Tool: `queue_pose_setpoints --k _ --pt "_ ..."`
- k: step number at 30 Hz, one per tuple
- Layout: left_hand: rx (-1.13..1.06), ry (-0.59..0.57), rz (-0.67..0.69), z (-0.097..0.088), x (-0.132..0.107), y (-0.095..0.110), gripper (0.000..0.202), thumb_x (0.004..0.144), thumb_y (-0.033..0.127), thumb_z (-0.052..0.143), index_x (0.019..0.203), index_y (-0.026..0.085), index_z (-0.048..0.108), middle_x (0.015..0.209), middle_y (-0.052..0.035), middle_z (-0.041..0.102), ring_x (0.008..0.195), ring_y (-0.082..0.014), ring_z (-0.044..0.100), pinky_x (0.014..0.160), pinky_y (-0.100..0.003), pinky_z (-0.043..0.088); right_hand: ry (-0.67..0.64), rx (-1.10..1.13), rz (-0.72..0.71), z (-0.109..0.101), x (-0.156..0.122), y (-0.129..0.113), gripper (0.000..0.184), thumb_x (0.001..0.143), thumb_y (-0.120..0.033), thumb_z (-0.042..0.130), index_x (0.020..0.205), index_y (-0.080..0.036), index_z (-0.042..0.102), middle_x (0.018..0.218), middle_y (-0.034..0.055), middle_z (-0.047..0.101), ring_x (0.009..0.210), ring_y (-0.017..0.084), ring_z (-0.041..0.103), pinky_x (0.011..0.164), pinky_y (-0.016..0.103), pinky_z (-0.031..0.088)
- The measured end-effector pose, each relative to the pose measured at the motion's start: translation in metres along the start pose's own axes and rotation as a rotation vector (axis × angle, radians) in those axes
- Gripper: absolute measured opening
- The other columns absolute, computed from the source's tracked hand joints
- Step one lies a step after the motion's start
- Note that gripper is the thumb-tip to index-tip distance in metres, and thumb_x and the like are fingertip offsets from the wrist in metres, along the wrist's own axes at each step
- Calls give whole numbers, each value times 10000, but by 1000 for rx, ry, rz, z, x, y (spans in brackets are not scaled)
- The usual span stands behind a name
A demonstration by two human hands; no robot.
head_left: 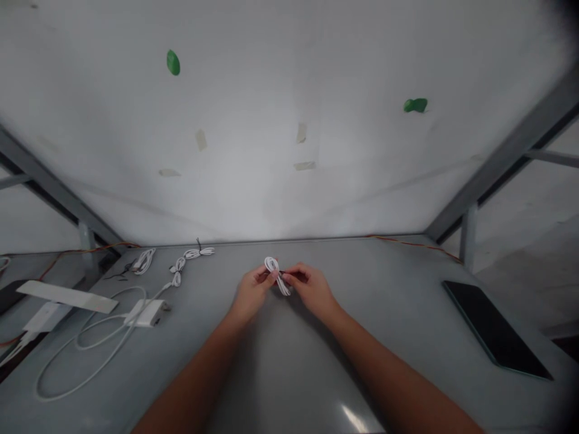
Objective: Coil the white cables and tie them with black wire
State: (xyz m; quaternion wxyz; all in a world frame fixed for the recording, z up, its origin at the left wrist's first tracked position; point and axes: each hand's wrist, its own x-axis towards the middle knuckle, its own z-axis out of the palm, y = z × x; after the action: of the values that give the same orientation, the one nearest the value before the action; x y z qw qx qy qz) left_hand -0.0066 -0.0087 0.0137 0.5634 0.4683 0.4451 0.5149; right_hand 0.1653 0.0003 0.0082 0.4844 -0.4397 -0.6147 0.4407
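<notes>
A small coiled bundle of white cable [272, 264] is held up over the middle of the grey table. My left hand [254, 290] pinches it from the left, thumb across the loops. From the right, my right hand [313, 290] has its thumb and fingers closed at the bundle's waist. A thin dark twist tie seems to run there between the fingertips, largely hidden by them. The lower loops of the cable stick out below the two thumbs.
Tied white cable bundles [145, 261] lie at the table's back left. Nearer are a white power adapter [143, 313], its looped cord [90, 386] and a pale flat strip [67, 295]. A black tablet-like slab [495, 328] lies at right. A white wall [253, 199] closes the back.
</notes>
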Motion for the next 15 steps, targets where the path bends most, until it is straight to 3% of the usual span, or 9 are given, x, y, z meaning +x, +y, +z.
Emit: queue_pose_setpoints --k 9,15 --pt "80 -72 33 1 0 3 388 783 523 790 977 187 792 938 -73 780 928 -255 710 866 -359 564 22 -136 -61 -1 -4 -3 117 840 -311 678 857 -235 765 862 44 771 822 204 698 814 352 555" --pt "104 -15 77 3 0 6 362 744 451 832 1019 220 787 1035 -80 785 1108 -291 700 1016 -405 518 38 -68 -7 2 -3 4 166 824 -357 706 890 -219 768 885 57 793 825 223 721 806 371 568"
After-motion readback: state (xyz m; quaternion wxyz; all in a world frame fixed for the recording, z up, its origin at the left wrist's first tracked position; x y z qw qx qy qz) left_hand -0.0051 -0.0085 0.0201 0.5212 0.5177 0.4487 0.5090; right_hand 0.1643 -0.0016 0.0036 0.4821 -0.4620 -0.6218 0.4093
